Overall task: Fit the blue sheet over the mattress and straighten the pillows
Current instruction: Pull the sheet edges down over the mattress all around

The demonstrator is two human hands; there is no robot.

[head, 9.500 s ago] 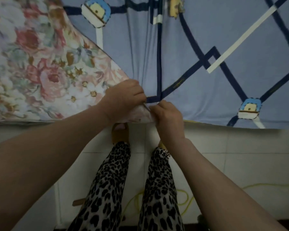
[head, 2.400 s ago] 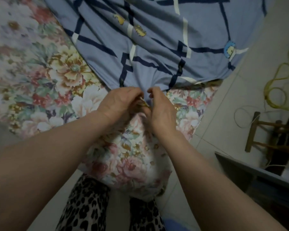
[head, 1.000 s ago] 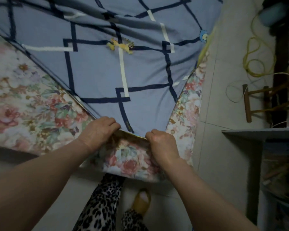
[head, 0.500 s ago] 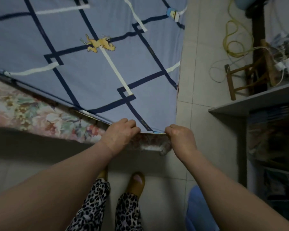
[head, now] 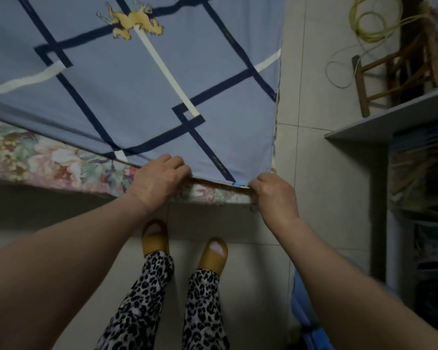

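The blue sheet, crossed by navy and cream bands with a yellow animal print, lies stretched flat over the near right corner of the floral mattress. My left hand grips the sheet's near edge with curled fingers. My right hand pinches the sheet's corner at the mattress corner, about a hand's width to the right. Floral mattress cover shows bare at the left and in a strip under the sheet edge between my hands. No pillow is in view.
I stand on pale floor tiles in yellow slippers at the bed's foot. A grey shelf unit stands close on the right, a wooden stool and yellow cord behind it. Something blue lies on the floor at lower right.
The sheet corner has been pulled down and right to the mattress corner, covering the floral corner seen a second ago. My hands have spread apart along the edge.
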